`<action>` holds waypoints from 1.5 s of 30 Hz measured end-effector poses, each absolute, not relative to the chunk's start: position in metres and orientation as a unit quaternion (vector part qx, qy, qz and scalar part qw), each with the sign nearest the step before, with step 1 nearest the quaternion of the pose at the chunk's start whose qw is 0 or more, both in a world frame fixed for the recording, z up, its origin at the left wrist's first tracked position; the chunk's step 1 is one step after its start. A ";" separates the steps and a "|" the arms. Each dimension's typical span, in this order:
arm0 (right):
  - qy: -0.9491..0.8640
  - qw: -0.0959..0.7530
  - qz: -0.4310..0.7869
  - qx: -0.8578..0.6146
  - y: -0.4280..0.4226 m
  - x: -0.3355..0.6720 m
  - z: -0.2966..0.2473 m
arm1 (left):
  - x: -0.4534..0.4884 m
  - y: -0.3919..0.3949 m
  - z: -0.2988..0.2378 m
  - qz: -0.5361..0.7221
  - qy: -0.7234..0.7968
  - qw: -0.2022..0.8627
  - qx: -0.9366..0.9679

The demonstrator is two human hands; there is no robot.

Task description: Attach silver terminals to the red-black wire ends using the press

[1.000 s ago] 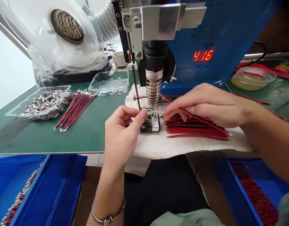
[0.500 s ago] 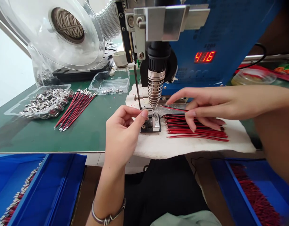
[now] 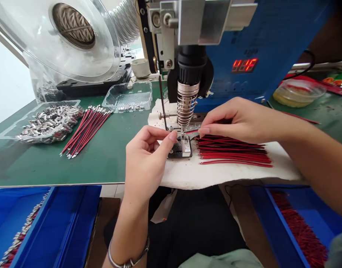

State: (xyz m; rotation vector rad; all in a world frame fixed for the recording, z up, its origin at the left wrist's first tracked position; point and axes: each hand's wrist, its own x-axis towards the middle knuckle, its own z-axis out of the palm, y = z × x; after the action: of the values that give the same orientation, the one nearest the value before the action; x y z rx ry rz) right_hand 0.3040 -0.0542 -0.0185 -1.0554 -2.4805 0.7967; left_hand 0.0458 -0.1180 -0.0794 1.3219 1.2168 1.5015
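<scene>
My left hand (image 3: 148,154) is curled, its fingertips pinched against the left side of the small black fixture (image 3: 181,148) under the soldering head (image 3: 187,100). What it pinches is too small to make out. My right hand (image 3: 238,119) pinches a red-and-black wire (image 3: 191,131) by its end and holds it at the fixture, just right of the coiled tip. Below that hand a pile of red-and-black wires (image 3: 235,152) lies on the white cloth (image 3: 204,173).
On the green mat (image 3: 104,152) lie a bundle of finished wires (image 3: 84,130), a clear tray of metal parts (image 3: 45,123) and another clear tray (image 3: 130,97). A clear reel (image 3: 62,33) hangs at top left. Blue bins (image 3: 59,227) (image 3: 299,223) sit below the bench. The display (image 3: 244,65) glows red.
My right hand lifted off the wire pile, stretched its fingers, then closed on one wire and brought its end to the fixture. My left hand stayed at the fixture.
</scene>
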 end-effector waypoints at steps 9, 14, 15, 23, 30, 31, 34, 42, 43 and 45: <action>-0.869 0.178 0.329 -0.324 -0.056 0.300 -0.025 | 0.047 -0.120 -0.077 0.592 0.482 0.397 0.510; -0.887 0.188 0.282 -0.314 -0.054 0.299 -0.026 | 0.047 -0.122 -0.072 0.609 0.468 0.409 0.493; -0.890 0.189 0.274 -0.312 -0.054 0.299 -0.026 | 0.047 -0.122 -0.070 0.614 0.465 0.416 0.484; -0.910 0.195 0.232 -0.281 -0.056 0.300 -0.028 | 0.051 -0.111 -0.061 0.637 0.430 0.501 0.397; -0.910 0.185 0.258 -0.268 -0.051 0.300 -0.027 | 0.052 -0.111 -0.072 0.608 0.434 0.504 0.435; -0.907 0.180 0.264 -0.274 -0.049 0.299 -0.026 | 0.052 -0.112 -0.073 0.610 0.432 0.498 0.439; -0.905 0.149 0.284 -0.280 -0.043 0.293 -0.017 | 0.052 -0.112 -0.076 0.618 0.432 0.487 0.442; -0.913 0.025 0.285 -0.289 -0.032 0.276 0.008 | 0.050 -0.114 -0.079 0.592 0.448 0.481 0.466; -0.911 0.024 0.293 -0.290 -0.031 0.277 0.008 | 0.051 -0.114 -0.078 0.590 0.450 0.481 0.467; -0.903 0.031 0.317 -0.290 -0.029 0.278 0.006 | 0.052 -0.113 -0.077 0.587 0.450 0.480 0.471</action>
State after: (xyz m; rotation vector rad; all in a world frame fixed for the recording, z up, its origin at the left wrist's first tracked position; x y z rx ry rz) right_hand 0.2785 -0.0291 0.0056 -0.8928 -2.7804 0.9753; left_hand 0.0517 -0.1134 -0.0768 1.1493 1.0988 1.4321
